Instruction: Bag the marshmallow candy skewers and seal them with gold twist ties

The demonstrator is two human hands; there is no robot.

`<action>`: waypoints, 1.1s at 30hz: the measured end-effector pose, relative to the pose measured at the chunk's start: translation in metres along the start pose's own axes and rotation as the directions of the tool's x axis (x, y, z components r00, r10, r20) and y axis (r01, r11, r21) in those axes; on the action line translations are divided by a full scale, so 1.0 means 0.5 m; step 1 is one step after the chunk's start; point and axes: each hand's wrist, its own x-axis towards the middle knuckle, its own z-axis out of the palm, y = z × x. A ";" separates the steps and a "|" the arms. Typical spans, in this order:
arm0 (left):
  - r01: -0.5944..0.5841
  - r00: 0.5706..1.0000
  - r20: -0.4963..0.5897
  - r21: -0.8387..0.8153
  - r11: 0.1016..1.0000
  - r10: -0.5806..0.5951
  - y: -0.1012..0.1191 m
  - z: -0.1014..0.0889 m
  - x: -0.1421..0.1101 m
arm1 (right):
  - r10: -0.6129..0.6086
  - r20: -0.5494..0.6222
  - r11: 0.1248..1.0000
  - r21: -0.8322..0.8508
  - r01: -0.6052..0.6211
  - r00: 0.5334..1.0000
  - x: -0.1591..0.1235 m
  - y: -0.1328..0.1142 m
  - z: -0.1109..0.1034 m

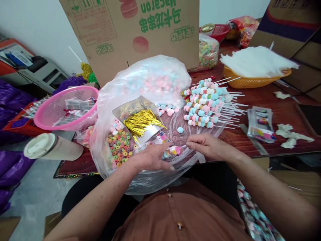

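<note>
My right hand [207,145] pinches the thin white stick of a candy skewer [177,150]. Its pink, yellow and blue candies lie between my two hands, over the clear plastic bag. Beside the candy end is my left hand [152,158], thumb spread away from its fingers; some of its fingers are hidden. Just beyond it rests a packet of gold twist ties [140,122] on printed sleeves [160,138]. A loose blue candy [180,130] sits on the plastic. Ring-shaped candies [120,147] fill the large plastic bag [105,95] at left.
Finished candy skewers [204,103] are piled at right, near stacked printed sleeves [262,124]. A yellow basket [247,81] holds white sticks. To the left stand a pink basket [43,115] and a lidded cup [62,147]. A cardboard box [160,43] rises behind.
</note>
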 end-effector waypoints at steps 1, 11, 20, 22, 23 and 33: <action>0.032 0.999 -0.013 0.031 0.999 -0.031 -0.009 -0.005 -0.011 | 0.021 -0.003 0.999 0.028 -0.021 1.000 -0.004 0.007 -0.006; 0.215 0.831 0.515 -0.648 0.731 0.212 -0.049 -0.021 -0.053 | -0.332 -0.106 0.937 -0.150 0.315 0.937 -0.051 -0.030 -0.031; 0.029 0.919 0.329 -0.601 0.799 0.215 0.008 -0.028 -0.019 | -0.156 -0.198 0.981 -0.146 0.128 0.968 -0.046 -0.057 0.022; 0.001 0.926 0.295 -0.623 0.782 0.234 0.013 -0.023 -0.017 | -0.130 -0.154 0.982 -0.153 0.107 0.980 -0.041 -0.058 0.019; 0.000 0.936 0.275 -0.624 0.781 0.220 0.015 -0.018 -0.016 | -0.122 -0.138 0.982 -0.163 0.099 0.983 -0.038 -0.058 0.018; -0.064 0.965 -0.207 -0.777 0.627 -0.159 -0.007 0.072 -0.002 | 0.196 -0.265 0.806 0.592 -0.001 0.944 0.015 -0.006 0.076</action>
